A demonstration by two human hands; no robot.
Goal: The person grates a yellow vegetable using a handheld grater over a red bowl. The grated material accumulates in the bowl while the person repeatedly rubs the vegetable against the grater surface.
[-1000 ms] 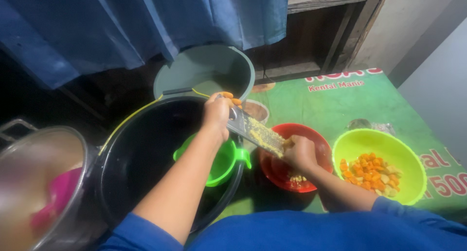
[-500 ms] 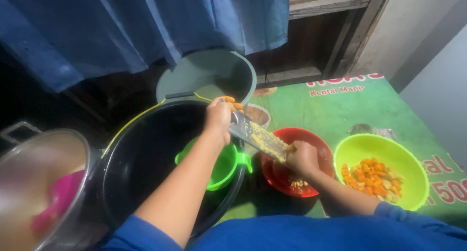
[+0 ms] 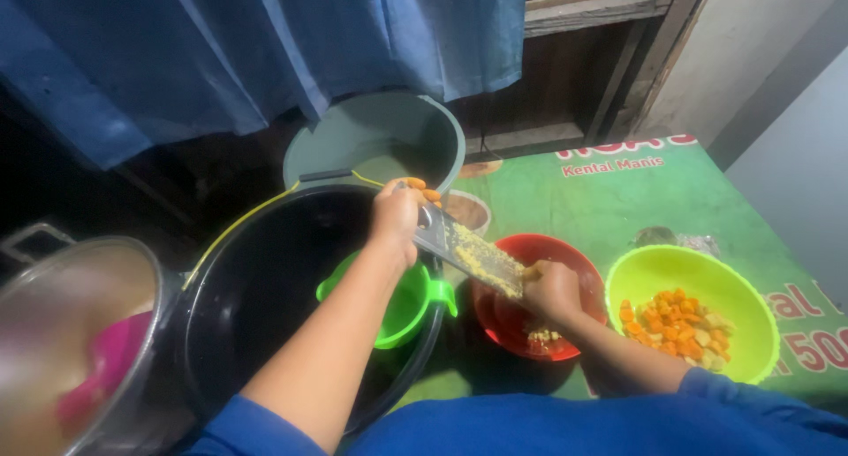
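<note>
I see my left hand (image 3: 397,216) gripping the far end of a slanted metal grater (image 3: 466,251), while my right hand (image 3: 552,290) is closed on something at its near end that I cannot make out. The grater slopes over the red bowl (image 3: 565,254), between a black bucket (image 3: 265,279) on the left and a lime-green bowl (image 3: 707,275) of orange pieces on the right.

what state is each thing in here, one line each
left hand: gripping the top end of the grater
right hand: pressed against the grater's lower end
grater: tilted over the red bowl, coated in yellow shreds
red bowl: few gratings inside
lime bowl: holds orange and yellow chunks
black bucket: open, green scoop inside
grey bucket: open
</note>
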